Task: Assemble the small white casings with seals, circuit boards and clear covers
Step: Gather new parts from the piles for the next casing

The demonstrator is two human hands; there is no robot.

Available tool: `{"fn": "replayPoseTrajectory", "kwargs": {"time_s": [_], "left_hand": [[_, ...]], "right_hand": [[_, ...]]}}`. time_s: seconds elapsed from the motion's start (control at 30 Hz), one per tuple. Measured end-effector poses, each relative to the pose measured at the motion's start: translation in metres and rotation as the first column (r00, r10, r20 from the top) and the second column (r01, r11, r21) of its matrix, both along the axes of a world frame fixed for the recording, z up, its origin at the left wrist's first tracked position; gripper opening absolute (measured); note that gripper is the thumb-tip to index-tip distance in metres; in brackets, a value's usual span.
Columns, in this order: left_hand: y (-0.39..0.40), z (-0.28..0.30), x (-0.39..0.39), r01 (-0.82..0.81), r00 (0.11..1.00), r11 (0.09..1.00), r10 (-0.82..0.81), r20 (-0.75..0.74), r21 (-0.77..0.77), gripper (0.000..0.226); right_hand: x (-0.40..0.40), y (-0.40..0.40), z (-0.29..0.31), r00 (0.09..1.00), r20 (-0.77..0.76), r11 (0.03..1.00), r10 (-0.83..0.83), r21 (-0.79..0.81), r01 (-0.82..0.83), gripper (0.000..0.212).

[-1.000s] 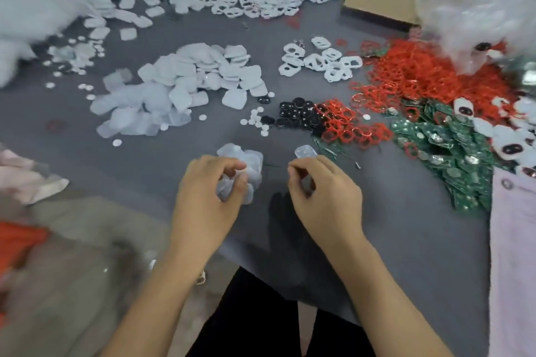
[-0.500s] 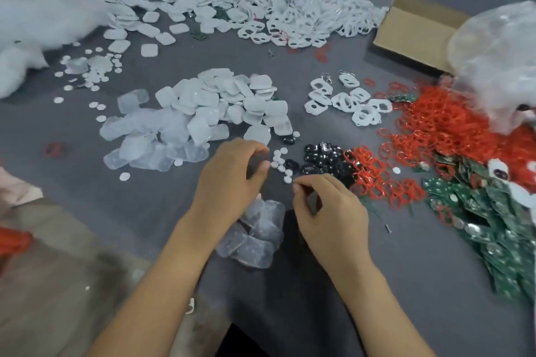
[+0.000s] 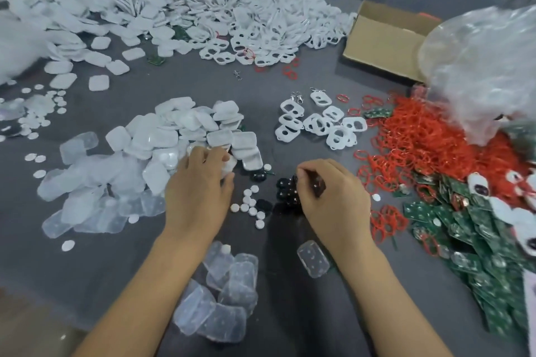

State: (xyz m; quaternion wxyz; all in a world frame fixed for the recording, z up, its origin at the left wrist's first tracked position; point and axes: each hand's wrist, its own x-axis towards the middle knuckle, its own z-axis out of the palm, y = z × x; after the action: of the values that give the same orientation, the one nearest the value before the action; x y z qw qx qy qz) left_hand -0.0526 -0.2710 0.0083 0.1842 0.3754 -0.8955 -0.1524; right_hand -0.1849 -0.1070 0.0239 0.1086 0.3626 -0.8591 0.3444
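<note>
The left hand (image 3: 200, 191) is pinching a white casing (image 3: 229, 164) beside the clear covers (image 3: 162, 148); the right hand (image 3: 324, 194) is pinching small black parts (image 3: 285, 190). Part-gathering step; next, probably seating them.

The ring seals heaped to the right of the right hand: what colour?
Red. The ring seals show best in the head view, spread beside the green circuit boards.
</note>
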Motion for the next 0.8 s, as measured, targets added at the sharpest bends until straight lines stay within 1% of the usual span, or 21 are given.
{"fn": "replayPoseTrajectory", "kwargs": {"time_s": [0.07,0.13,0.2,0.3,0.37,0.4,0.47,0.57,0.63,0.67,0.73,0.8], "left_hand": [[0.0,0.006,0.001,0.002,1.0,1.0,-0.002,-0.01,0.023,0.02],[0.002,0.013,0.002,-0.002,0.997,0.997,0.007,-0.071,0.072,0.016],[0.007,0.022,0.0,0.015,0.983,0.994,0.006,-0.185,0.11,0.015],[0.005,0.038,-0.022,0.122,0.925,0.984,-0.065,-0.375,0.128,0.017],[-0.004,0.046,-0.052,0.193,0.897,0.963,-0.097,-0.431,0.185,0.02],[-0.01,0.048,-0.071,0.216,0.901,0.948,-0.102,-0.421,0.232,0.02],[-0.022,0.045,-0.108,0.246,0.93,0.922,-0.136,-0.343,0.299,0.017],[-0.037,0.029,-0.154,0.28,0.953,0.928,-0.237,-0.188,0.248,0.024],[-0.042,0.019,-0.174,0.303,0.953,0.926,-0.292,-0.083,0.225,0.028],[-0.043,0.015,-0.181,0.341,0.94,0.909,-0.335,-0.065,0.24,0.028],[-0.042,0.01,-0.188,0.415,0.906,0.853,-0.419,-0.059,0.315,0.029],[-0.039,0.009,-0.189,0.421,0.897,0.832,-0.441,-0.027,0.361,0.028]], "right_hand": [[-0.014,-0.005,0.002,1.0,0.011,1.0,-0.011,0.015,0.011,0.008],[-0.031,-0.009,0.004,1.0,0.016,1.0,-0.016,0.003,0.016,0.006],[-0.054,-0.011,0.006,0.999,0.048,1.0,-0.019,0.0,0.019,0.011],[-0.093,-0.013,0.007,0.992,0.121,0.999,-0.039,0.041,0.035,0.023],[-0.118,-0.015,0.007,0.99,0.123,0.996,-0.063,0.074,0.054,0.031],[-0.128,-0.017,0.007,0.991,0.123,0.995,-0.058,0.092,0.046,0.035],[-0.148,-0.028,0.006,0.991,0.133,0.989,0.002,0.147,-0.022,0.046],[-0.175,-0.056,0.0,0.986,0.137,0.936,0.09,0.327,-0.131,0.058],[-0.186,-0.072,-0.008,0.979,0.157,0.896,0.128,0.404,-0.182,0.061],[-0.189,-0.078,-0.013,0.974,0.178,0.883,0.139,0.423,-0.203,0.061],[-0.194,-0.085,-0.019,0.966,0.218,0.871,0.14,0.437,-0.225,0.059],[-0.194,-0.086,-0.021,0.961,0.235,0.869,0.143,0.436,-0.235,0.058]]}}
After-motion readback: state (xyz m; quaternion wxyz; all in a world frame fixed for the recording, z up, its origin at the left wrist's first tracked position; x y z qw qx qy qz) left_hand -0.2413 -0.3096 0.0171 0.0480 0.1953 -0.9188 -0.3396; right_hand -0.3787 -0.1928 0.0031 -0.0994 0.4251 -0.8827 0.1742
